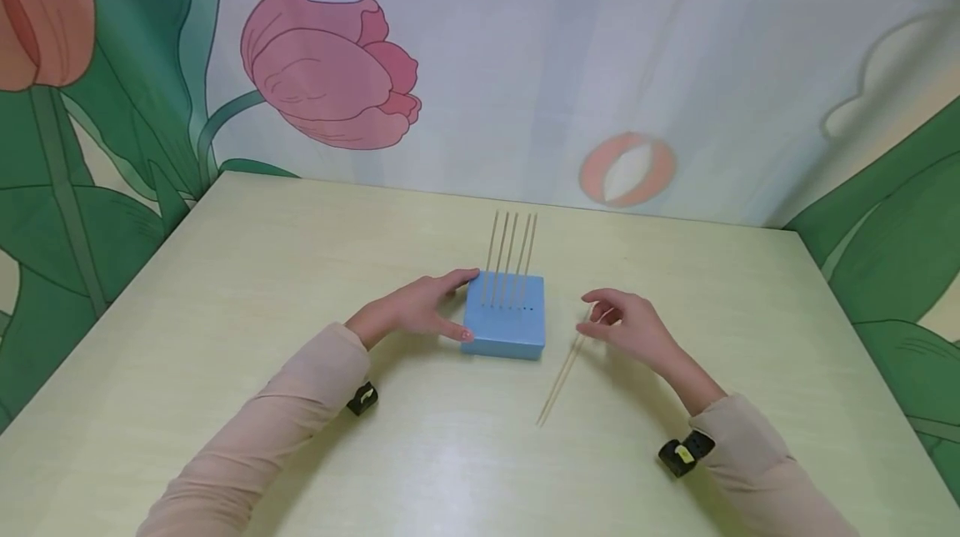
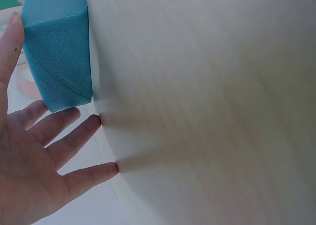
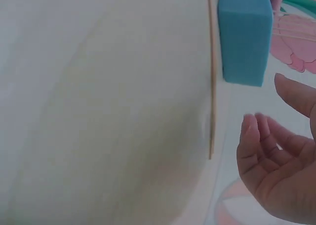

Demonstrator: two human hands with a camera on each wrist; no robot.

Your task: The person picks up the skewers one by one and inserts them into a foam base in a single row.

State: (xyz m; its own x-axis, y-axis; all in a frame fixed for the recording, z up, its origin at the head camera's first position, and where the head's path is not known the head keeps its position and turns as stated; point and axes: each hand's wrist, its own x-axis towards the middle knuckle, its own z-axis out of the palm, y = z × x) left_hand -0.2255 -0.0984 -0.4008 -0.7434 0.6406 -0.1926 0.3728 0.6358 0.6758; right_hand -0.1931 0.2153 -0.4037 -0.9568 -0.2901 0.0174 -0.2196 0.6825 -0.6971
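Hiding sticks' (image 1: 564, 371) far tips, head cam: R hand (image 1: 628, 327), half-spread, nil held; L hand (image 1: 416, 304) splayed, touching blk (image 1: 504, 327).

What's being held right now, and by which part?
The blue block, by its left side, in the left hand; the right hand holds nothing.

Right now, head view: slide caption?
Left hand touches blue block with five standing sticks; right hand near two loose sticks.

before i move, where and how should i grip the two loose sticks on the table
Pinch the loose sticks near their far ends, ideally from above and the right. They are thin and lie flat, close together, so a fine pinch should suit; the right hand hovers by those ends, while the blue block stands to their left.
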